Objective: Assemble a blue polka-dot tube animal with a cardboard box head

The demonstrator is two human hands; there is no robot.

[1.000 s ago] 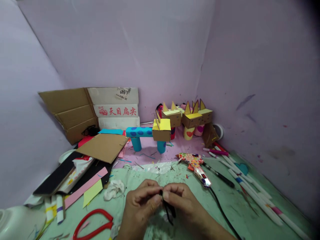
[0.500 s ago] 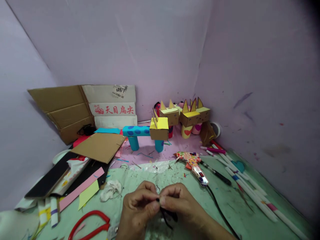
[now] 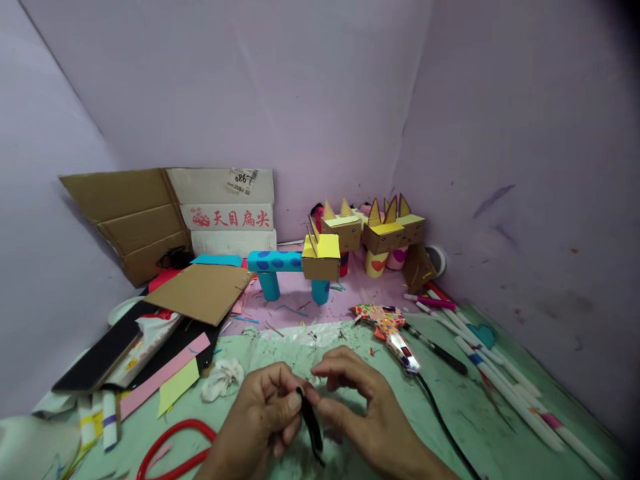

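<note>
My left hand [image 3: 263,417] pinches the upper end of a thin black strip [image 3: 311,423] between thumb and fingers, and the strip hangs down at a slant. Whether it is yarn, cloth or something else I cannot tell. Close by on the right, my right hand [image 3: 367,413] has its thumb and fingers apart, with nothing seen between them. Beyond both hands stands a blue spotted tube animal [image 3: 276,261], whose cardboard box head [image 3: 321,268] carries a yellow top and pointed ears.
Behind it stand more box-headed figures [image 3: 384,240]. A patterned glue gun [image 3: 385,323], a black-handled tool [image 3: 440,352] and several white markers [image 3: 510,393] lie right. Red scissor-like handles [image 3: 173,433], crumpled tissue [image 3: 223,380], paper strips [image 3: 180,387] and cardboard [image 3: 200,293] lie left.
My hands were together at the black strip. Now my right hand has let go and opened to the right, while my left hand keeps the strip, which hangs more plainly in sight.
</note>
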